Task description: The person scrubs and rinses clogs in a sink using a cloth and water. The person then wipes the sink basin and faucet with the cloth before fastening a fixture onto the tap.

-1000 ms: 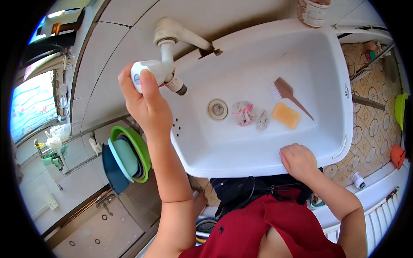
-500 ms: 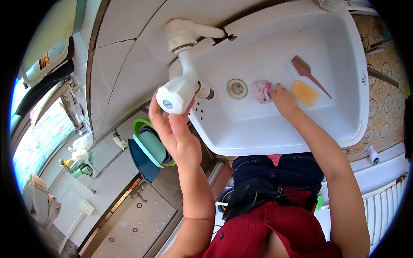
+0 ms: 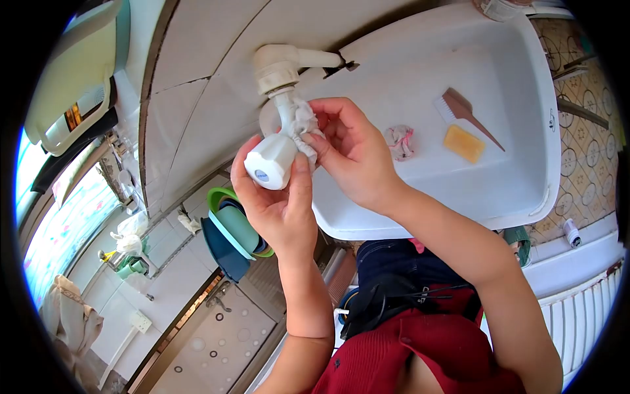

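Note:
A white tap (image 3: 281, 111) with a faceted knob (image 3: 272, 161) stands out from the wall at the sink's left end. My left hand (image 3: 279, 210) is closed around the knob from below, fingers on one side and thumb on the other. Against the tap's body, just beside the knob, my right hand (image 3: 357, 151) pinches a crumpled white cloth (image 3: 305, 128) with a ruffled edge. Its fingertips are partly hidden by the folds. In the white sink (image 3: 433, 210) lie a crumpled pink-and-white bundle (image 3: 399, 142), a yellow sponge (image 3: 464, 143) and a brown tint brush (image 3: 466, 111).
Nested green and blue basins (image 3: 230, 230) stand below left of the tap. A glass jar (image 3: 502, 8) sits on the sink's far corner. On the left are a tiled wall and a wall socket (image 3: 140, 322); a small bottle (image 3: 571, 233) lies at the right.
My right hand has moved from beside the bundle in the sink up to the tap, now with the white cloth in it. My left hand stays at the knob.

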`<state>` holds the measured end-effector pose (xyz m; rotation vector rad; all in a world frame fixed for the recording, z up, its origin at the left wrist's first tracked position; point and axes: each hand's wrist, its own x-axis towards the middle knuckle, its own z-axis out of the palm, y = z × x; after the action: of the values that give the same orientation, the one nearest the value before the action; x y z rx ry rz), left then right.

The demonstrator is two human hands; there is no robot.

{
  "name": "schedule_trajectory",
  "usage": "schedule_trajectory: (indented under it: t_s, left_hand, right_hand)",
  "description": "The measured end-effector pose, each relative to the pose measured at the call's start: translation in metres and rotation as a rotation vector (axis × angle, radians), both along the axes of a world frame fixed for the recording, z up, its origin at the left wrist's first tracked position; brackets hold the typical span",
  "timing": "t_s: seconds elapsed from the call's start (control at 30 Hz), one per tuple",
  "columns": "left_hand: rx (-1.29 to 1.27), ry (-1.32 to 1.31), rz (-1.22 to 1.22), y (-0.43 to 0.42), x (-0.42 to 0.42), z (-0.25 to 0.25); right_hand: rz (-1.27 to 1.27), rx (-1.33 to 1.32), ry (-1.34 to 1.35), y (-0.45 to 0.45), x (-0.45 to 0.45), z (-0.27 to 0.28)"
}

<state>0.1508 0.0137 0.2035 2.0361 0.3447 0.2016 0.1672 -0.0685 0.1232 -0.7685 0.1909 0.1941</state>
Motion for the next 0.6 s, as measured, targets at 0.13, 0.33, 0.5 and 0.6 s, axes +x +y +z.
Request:
schedule_trajectory:
  t_s: [0.13,0.33,0.5,0.6]
  left_hand:
    - [-0.002,0.006,0.002,0.001,-0.001,-0.003]
    - [0.03,-0.05,0.025,0.002,-0.001,-0.009]
    - [0.041,-0.05,0.025,-0.004,-0.007,-0.015]
    - [0.062,-0.057,0.059,-0.006,-0.035,-0.05]
  right_hand:
    - [-0.08,-0.156,-0.035,0.012,0.025,-0.001]
    - [0.023,-0.167,-0.125,0.008,0.029,-0.012]
    - [0.504,-0.406,-0.194,-0.056,0.009,-0.036]
    - [0.505,-0.689,0.005,-0.115,-0.032,-0.091]
